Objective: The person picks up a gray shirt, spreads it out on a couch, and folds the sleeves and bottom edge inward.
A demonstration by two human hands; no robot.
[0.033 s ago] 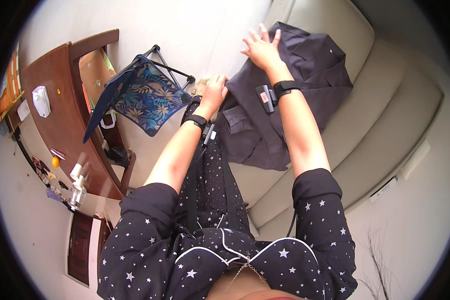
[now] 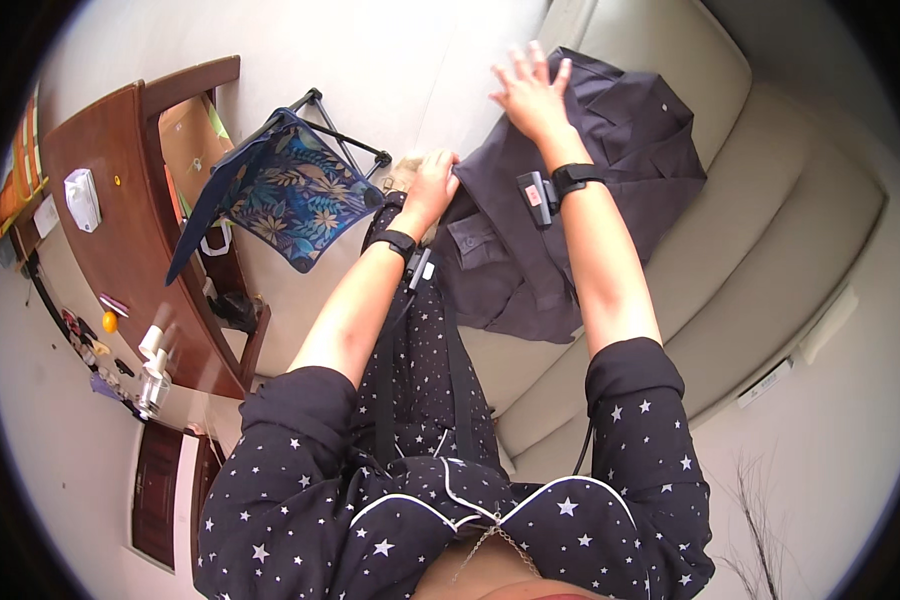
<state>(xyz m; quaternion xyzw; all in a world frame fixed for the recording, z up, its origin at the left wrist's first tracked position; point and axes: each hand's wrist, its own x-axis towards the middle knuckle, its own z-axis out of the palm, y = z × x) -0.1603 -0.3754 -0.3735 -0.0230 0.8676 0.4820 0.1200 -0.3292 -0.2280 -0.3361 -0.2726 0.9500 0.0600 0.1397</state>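
While the dark grey shirt is lying rumpled on the beige sofa at upper centre of the frame, the right hand is pressing flat with fingers spread and the left hand is pinching its near edge. Smoothing looks underway; no neat fold is showing yet.
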